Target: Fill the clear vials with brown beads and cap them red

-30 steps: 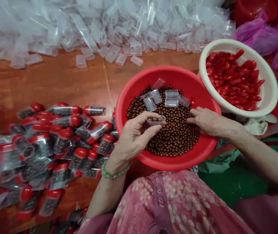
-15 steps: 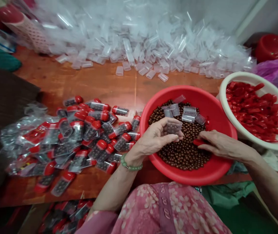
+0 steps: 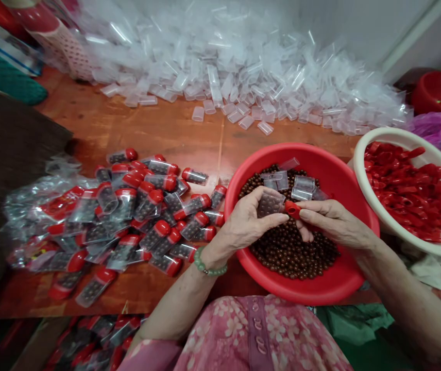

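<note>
My left hand (image 3: 249,219) grips a clear plastic container (image 3: 270,202) with dark round balls showing inside it. In my right hand (image 3: 331,221) a red cap (image 3: 292,208) is pinched between thumb and fingers, close against the container's right end. Whether the cap touches the container I cannot tell. Both hands are over a red basin (image 3: 305,294) of small brown balls (image 3: 293,257). Several clear plastic sleeves (image 3: 303,186) lie on the balls at the basin's far side.
Left of the basin lies a heap of ball-filled containers with red caps (image 3: 158,206). A white tub (image 3: 363,198) of red caps (image 3: 406,190) stands at the right. Clear empty sleeves (image 3: 243,98) are piled along the back of the wooden table (image 3: 147,129).
My right hand has come up and left from the basin's right side, bringing the red cap to the container. My left hand still holds the container. The view has shifted slightly.
</note>
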